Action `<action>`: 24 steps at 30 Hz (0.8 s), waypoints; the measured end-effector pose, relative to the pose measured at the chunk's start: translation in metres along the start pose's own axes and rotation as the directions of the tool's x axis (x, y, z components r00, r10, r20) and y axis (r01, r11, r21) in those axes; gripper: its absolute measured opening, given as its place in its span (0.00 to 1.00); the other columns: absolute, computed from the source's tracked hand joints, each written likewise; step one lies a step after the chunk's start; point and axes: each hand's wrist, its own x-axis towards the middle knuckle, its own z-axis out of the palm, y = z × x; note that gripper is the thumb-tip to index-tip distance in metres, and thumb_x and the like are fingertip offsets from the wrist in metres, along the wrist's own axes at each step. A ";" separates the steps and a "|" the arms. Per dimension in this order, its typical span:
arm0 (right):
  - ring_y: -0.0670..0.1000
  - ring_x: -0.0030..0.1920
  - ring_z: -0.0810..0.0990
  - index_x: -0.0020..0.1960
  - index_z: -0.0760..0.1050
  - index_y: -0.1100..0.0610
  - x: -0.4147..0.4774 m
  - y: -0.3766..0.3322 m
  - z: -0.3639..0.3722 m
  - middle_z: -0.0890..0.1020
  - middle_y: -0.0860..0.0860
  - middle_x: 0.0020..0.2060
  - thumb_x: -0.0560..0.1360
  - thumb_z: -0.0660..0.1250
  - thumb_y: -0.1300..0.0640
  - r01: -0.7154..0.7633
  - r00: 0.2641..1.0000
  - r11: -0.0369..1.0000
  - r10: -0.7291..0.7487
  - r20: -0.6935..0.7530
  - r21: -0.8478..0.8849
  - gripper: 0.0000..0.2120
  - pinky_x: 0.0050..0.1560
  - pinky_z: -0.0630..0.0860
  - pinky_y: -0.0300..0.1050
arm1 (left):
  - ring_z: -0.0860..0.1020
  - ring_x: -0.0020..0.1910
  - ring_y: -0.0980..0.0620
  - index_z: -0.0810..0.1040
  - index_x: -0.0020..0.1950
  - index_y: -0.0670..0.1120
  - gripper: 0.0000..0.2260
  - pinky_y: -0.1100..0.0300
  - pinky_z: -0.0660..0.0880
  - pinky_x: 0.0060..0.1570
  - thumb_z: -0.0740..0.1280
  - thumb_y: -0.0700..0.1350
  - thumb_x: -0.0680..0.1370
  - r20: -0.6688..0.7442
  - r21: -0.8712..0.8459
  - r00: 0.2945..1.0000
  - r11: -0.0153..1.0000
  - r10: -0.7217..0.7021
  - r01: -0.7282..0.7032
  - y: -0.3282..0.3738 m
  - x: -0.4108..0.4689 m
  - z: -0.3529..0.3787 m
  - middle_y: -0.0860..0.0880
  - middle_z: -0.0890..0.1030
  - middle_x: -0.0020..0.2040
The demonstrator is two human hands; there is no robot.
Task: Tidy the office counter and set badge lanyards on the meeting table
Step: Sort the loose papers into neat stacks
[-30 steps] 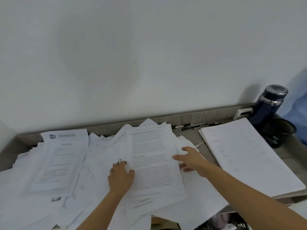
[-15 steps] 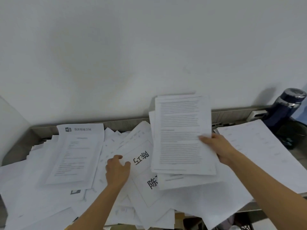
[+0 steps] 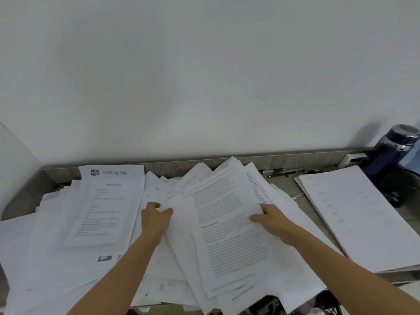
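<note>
Loose white papers (image 3: 56, 258) cover the grey wood counter (image 3: 284, 185) in a messy heap. My right hand (image 3: 272, 220) grips the right edge of a bundle of printed text sheets (image 3: 227, 228), thumb on top; the bundle lies tilted on the heap. My left hand (image 3: 155, 219) is left of the bundle, its curled fingers and thumb pinching the edge of a loose sheet (image 3: 179, 214). A sheet with a blue logo header (image 3: 109, 201) lies on top at the left. No lanyards are in sight.
A neat paper stack (image 3: 352, 212) lies at the right. Behind it stand a dark blue bottle (image 3: 391, 151), a white socket box (image 3: 352, 158) and a black round object (image 3: 406, 185). Pens (image 3: 286, 172) lie along the back edge, below the white wall.
My right hand lifted the text bundle up off the heap, then brought it back down onto it, covering sheets with large characters. My left hand stayed on the papers.
</note>
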 end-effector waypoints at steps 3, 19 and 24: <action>0.51 0.50 0.82 0.59 0.76 0.59 0.007 -0.009 0.022 0.82 0.53 0.53 0.75 0.71 0.62 -0.001 0.997 0.997 -0.005 0.079 0.078 0.13 0.47 0.81 0.44 | 0.75 0.57 0.42 0.71 0.65 0.44 0.21 0.44 0.75 0.59 0.71 0.42 0.73 0.046 -0.208 0.997 0.976 -0.060 0.068 0.003 -0.005 0.008 0.43 0.74 0.62; 0.58 0.45 0.82 0.53 0.77 0.62 -0.001 0.004 -0.008 0.83 0.56 0.43 0.74 0.70 0.64 0.012 0.918 0.878 0.180 -0.354 0.478 0.09 0.50 0.79 0.54 | 0.81 0.49 0.40 0.64 0.71 0.43 0.30 0.49 0.80 0.45 0.74 0.39 0.73 0.141 -0.353 0.973 0.909 -0.180 0.220 -0.001 -0.024 0.004 0.37 0.79 0.57; 0.58 0.44 0.80 0.56 0.75 0.62 -0.009 0.012 -0.027 0.80 0.56 0.43 0.75 0.68 0.65 -0.012 0.881 0.757 0.317 -0.351 0.653 0.10 0.47 0.78 0.52 | 0.83 0.45 0.40 0.79 0.52 0.36 0.09 0.46 0.81 0.47 0.68 0.29 0.73 0.402 -0.169 0.897 0.949 -0.182 0.268 0.010 -0.035 0.013 0.37 0.84 0.50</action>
